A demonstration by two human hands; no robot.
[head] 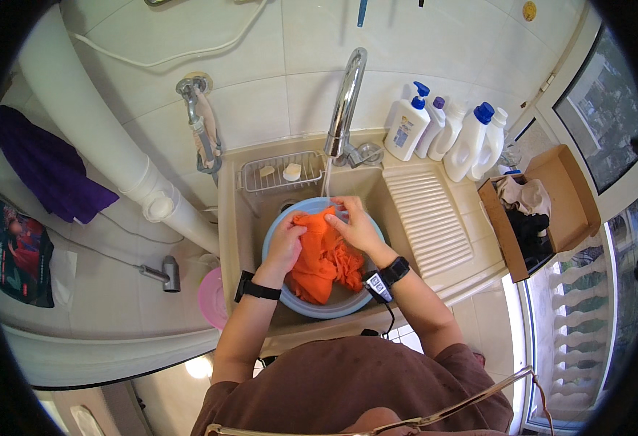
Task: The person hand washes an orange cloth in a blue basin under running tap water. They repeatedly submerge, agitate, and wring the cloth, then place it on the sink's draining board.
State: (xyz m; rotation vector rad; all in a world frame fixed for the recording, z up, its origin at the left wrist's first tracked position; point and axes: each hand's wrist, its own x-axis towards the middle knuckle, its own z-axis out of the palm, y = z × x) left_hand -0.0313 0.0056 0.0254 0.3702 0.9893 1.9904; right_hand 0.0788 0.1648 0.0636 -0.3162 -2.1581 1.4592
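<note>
An orange cloth garment [319, 256] hangs from my two hands into a light blue basin [327, 313], its lower part bunched inside. My left hand [286, 242] grips the top edge of the cloth on the left. On the right, my right hand [356, 224] pinches the same edge, thumb on the cloth and fingers partly spread behind it. Water runs from the chrome faucet [347, 103] just above the cloth and my right hand. The basin sits in a beige laundry sink [229, 261].
Several white detergent bottles [407, 129] stand behind the ribbed washboard [430, 218]. A wire rack [250, 182] holds soap pieces [292, 172]. At right is a cardboard box [569, 201] with clothing; at left, a hair dryer [167, 274], pink basin [212, 298] and purple cloth [49, 163].
</note>
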